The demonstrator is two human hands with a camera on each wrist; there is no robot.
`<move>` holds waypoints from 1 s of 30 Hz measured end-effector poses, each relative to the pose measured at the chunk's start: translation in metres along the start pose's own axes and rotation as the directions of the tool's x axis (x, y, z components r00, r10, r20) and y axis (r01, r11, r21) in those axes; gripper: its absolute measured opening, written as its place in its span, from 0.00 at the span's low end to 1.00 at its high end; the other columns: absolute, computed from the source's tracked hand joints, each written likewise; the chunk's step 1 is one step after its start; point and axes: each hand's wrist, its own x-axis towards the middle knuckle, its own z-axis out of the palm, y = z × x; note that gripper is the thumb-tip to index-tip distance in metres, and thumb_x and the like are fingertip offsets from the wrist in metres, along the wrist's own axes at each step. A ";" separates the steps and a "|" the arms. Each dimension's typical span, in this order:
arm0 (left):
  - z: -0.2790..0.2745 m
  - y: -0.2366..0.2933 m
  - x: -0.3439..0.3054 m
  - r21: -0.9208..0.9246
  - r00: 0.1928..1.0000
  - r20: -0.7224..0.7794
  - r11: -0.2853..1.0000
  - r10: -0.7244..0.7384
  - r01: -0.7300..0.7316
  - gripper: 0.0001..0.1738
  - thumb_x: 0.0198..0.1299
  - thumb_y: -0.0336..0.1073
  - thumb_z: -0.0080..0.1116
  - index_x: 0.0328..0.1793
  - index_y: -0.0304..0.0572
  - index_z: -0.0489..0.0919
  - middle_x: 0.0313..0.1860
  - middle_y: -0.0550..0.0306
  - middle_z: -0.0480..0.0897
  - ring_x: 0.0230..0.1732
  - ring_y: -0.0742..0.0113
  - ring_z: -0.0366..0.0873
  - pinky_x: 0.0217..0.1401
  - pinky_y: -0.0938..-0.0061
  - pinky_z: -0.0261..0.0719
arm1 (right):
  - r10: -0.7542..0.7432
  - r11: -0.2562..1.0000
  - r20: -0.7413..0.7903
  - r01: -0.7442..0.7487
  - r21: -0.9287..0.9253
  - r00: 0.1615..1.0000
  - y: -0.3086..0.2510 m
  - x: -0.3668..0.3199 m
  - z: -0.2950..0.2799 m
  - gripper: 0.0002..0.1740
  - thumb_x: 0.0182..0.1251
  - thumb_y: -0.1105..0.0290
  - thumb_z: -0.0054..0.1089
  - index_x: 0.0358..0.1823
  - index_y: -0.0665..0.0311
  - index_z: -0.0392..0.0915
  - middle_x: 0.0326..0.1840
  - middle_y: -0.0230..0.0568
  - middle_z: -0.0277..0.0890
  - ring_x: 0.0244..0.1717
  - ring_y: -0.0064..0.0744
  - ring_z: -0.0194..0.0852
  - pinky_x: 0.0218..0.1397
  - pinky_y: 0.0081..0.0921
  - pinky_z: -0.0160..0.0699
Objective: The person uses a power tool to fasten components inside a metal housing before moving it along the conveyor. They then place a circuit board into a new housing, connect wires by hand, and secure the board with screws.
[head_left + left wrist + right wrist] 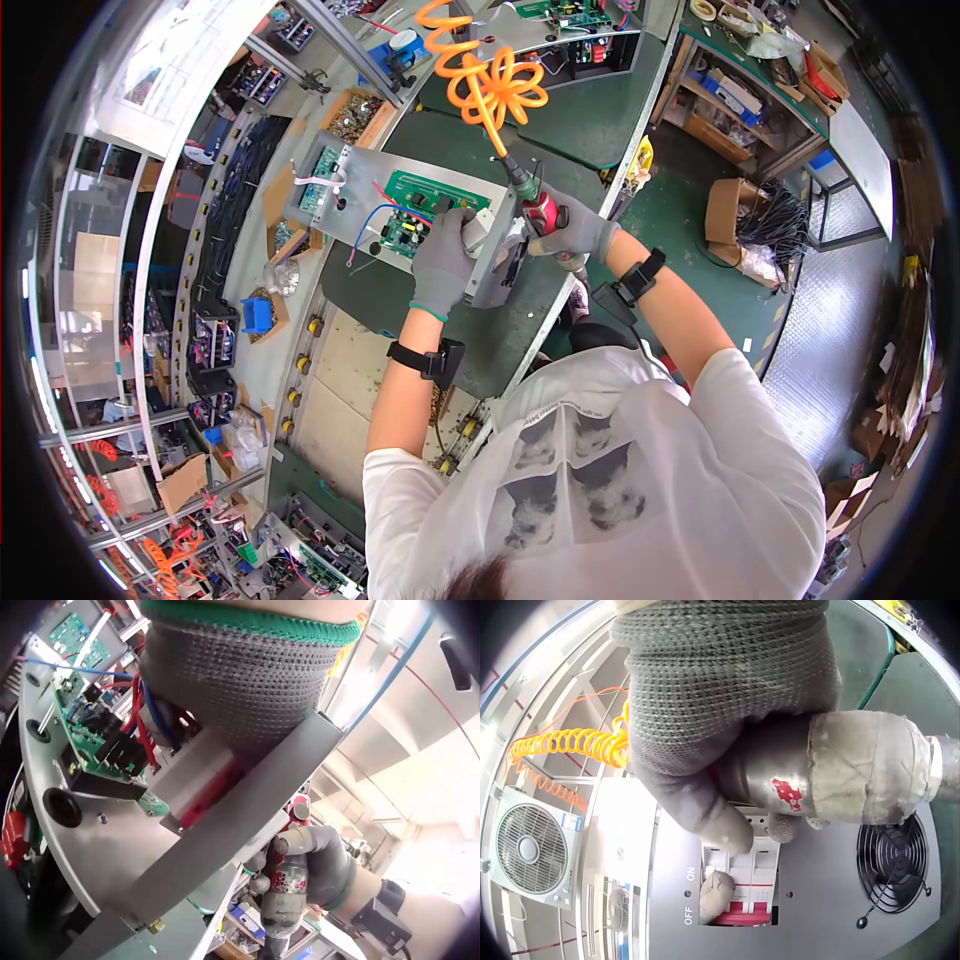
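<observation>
My left hand (pixel 443 262), in a grey glove, reaches inside a grey metal chassis (pixel 350 215) and holds a white circuit breaker (pixel 761 874) against the back of the end panel (pixel 225 844). The breaker's front, with its red strip, fills a cutout marked ON and OFF in the right wrist view; a gloved fingertip (pixel 716 896) shows there too. Outside that panel my right hand (pixel 580 230) grips a red and grey air screwdriver (pixel 855 769) with a taped end. Its thumb and fingertips lie close to the breaker's face. Wires run near a green circuit board (pixel 410 215).
An orange coiled hose (pixel 490 90) runs from the screwdriver to above the bench. A black fan grille (pixel 892 855) sits on the panel beside the breaker. Another chassis (pixel 590 50) stands at the back, and a box of small parts (pixel 355 118) lies to the left.
</observation>
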 end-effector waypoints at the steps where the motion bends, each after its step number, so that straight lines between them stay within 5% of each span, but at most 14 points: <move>1: -0.002 -0.001 0.000 0.010 0.999 0.043 1.000 0.027 -0.027 0.34 0.44 0.48 0.72 0.57 0.45 0.73 0.51 0.49 0.77 0.51 0.47 0.77 0.49 0.58 0.77 | -0.057 0.998 0.044 0.055 0.039 0.997 -0.002 0.000 0.002 0.57 0.43 0.81 0.71 0.76 0.51 0.50 0.47 0.29 0.70 0.42 0.19 0.67 0.51 0.24 0.74; 3: -0.005 -0.003 0.001 0.019 0.996 0.078 0.998 0.052 -0.054 0.35 0.46 0.49 0.70 0.59 0.44 0.72 0.53 0.47 0.76 0.50 0.46 0.78 0.51 0.59 0.77 | -0.156 0.986 0.034 0.153 0.066 0.987 0.017 0.007 0.002 0.63 0.42 0.81 0.73 0.79 0.51 0.42 0.55 0.31 0.68 0.47 0.21 0.68 0.57 0.25 0.71; 5: -0.014 -0.012 0.003 -0.091 0.963 0.248 0.992 0.109 -0.089 0.38 0.48 0.48 0.68 0.64 0.39 0.70 0.54 0.42 0.76 0.51 0.46 0.78 0.55 0.61 0.75 | -0.364 0.886 -0.089 0.315 -0.340 0.927 0.013 -0.001 0.011 0.61 0.43 0.79 0.74 0.78 0.54 0.43 0.58 0.33 0.68 0.50 0.23 0.68 0.60 0.25 0.68; 7: -0.039 -0.015 0.004 -0.243 0.930 0.332 0.967 0.157 -0.076 0.43 0.49 0.46 0.67 0.70 0.34 0.64 0.59 0.40 0.74 0.57 0.50 0.76 0.60 0.64 0.73 | -0.268 0.944 -0.142 0.230 -0.235 0.953 0.016 -0.005 0.011 0.57 0.44 0.76 0.76 0.77 0.56 0.49 0.56 0.33 0.71 0.51 0.24 0.67 0.61 0.24 0.66; 9: -0.057 -0.021 -0.003 -0.606 0.800 0.592 0.711 0.102 0.357 0.49 0.48 0.47 0.69 0.73 0.31 0.60 0.64 0.39 0.71 0.62 0.54 0.73 0.64 0.65 0.70 | -0.132 0.973 -0.259 0.075 -0.218 0.957 0.025 -0.007 0.006 0.49 0.45 0.72 0.78 0.71 0.60 0.60 0.50 0.33 0.74 0.49 0.22 0.67 0.60 0.24 0.67; 10: -0.052 -0.010 -0.011 -0.534 0.880 0.413 0.845 0.237 0.023 0.55 0.45 0.49 0.71 0.75 0.30 0.55 0.65 0.39 0.71 0.61 0.57 0.73 0.62 0.66 0.70 | -0.083 0.982 -0.265 0.033 -0.187 0.961 0.032 -0.005 0.003 0.42 0.45 0.70 0.79 0.64 0.62 0.68 0.45 0.31 0.75 0.47 0.22 0.67 0.58 0.25 0.68; 11: -0.052 0.002 -0.018 -0.411 0.897 0.385 0.910 0.218 -0.044 0.62 0.39 0.54 0.73 0.74 0.25 0.54 0.65 0.36 0.69 0.64 0.50 0.69 0.65 0.63 0.67 | -0.081 0.982 -0.258 0.034 -0.185 0.963 0.039 -0.004 0.002 0.42 0.45 0.70 0.79 0.64 0.62 0.68 0.45 0.31 0.75 0.47 0.22 0.67 0.58 0.25 0.68; 13: -0.044 0.019 -0.026 -0.058 0.938 0.299 0.985 0.174 -0.165 0.56 0.38 0.49 0.72 0.72 0.29 0.59 0.56 0.36 0.74 0.55 0.47 0.74 0.58 0.62 0.72 | -0.099 0.985 -0.286 0.052 -0.167 0.953 0.043 -0.002 0.004 0.40 0.45 0.68 0.79 0.62 0.63 0.69 0.42 0.29 0.74 0.43 0.21 0.67 0.54 0.24 0.70; 19: -0.024 0.014 -0.045 0.062 0.990 0.114 0.994 0.087 -0.094 0.42 0.40 0.44 0.66 0.65 0.37 0.70 0.37 0.44 0.79 0.40 0.47 0.77 0.45 0.58 0.76 | -0.061 0.984 -0.296 0.008 -0.176 0.953 0.046 0.004 -0.003 0.41 0.42 0.65 0.82 0.60 0.62 0.70 0.36 0.26 0.72 0.36 0.19 0.66 0.46 0.23 0.72; 21: -0.025 0.018 -0.045 0.024 0.993 0.109 0.999 0.036 -0.039 0.40 0.40 0.45 0.65 0.63 0.38 0.72 0.38 0.47 0.79 0.46 0.49 0.75 0.52 0.58 0.72 | 0.027 0.981 -0.250 -0.074 -0.179 0.968 0.037 0.001 -0.011 0.41 0.41 0.65 0.82 0.59 0.62 0.70 0.35 0.24 0.72 0.36 0.19 0.66 0.45 0.23 0.72; 23: -0.026 0.025 -0.048 0.237 0.984 -0.028 0.957 0.178 -0.167 0.37 0.40 0.44 0.65 0.62 0.41 0.73 0.40 0.50 0.80 0.51 0.52 0.71 0.60 0.56 0.64 | 0.102 0.980 -0.212 -0.135 -0.144 0.972 0.034 -0.002 -0.021 0.38 0.46 0.68 0.79 0.60 0.60 0.71 0.33 0.22 0.69 0.33 0.17 0.65 0.39 0.21 0.71; 25: -0.018 0.027 -0.053 0.238 0.993 -0.063 0.968 0.104 -0.086 0.37 0.40 0.43 0.65 0.61 0.44 0.72 0.49 0.52 0.78 0.55 0.53 0.67 0.62 0.52 0.57 | 0.018 0.994 -0.275 -0.048 -0.101 0.961 0.044 -0.005 -0.028 0.35 0.49 0.71 0.77 0.60 0.62 0.72 0.33 0.23 0.68 0.31 0.15 0.64 0.38 0.19 0.72; 27: -0.016 0.029 -0.055 0.131 0.992 -0.120 0.991 0.032 -0.016 0.36 0.40 0.42 0.65 0.61 0.44 0.72 0.49 0.53 0.78 0.57 0.53 0.66 0.63 0.51 0.57 | 0.077 0.995 -0.392 -0.098 -0.034 0.917 0.051 -0.008 -0.036 0.32 0.50 0.74 0.75 0.59 0.64 0.72 0.36 0.25 0.71 0.34 0.16 0.69 0.39 0.18 0.73; 30: -0.015 0.036 -0.059 0.216 0.959 -0.282 0.974 -0.005 0.069 0.35 0.39 0.42 0.67 0.59 0.45 0.74 0.47 0.54 0.79 0.59 0.53 0.66 0.63 0.52 0.56 | 0.147 0.987 -0.537 -0.160 0.023 0.831 0.067 -0.022 -0.055 0.25 0.53 0.83 0.63 0.55 0.66 0.74 0.41 0.31 0.77 0.39 0.20 0.75 0.39 0.18 0.75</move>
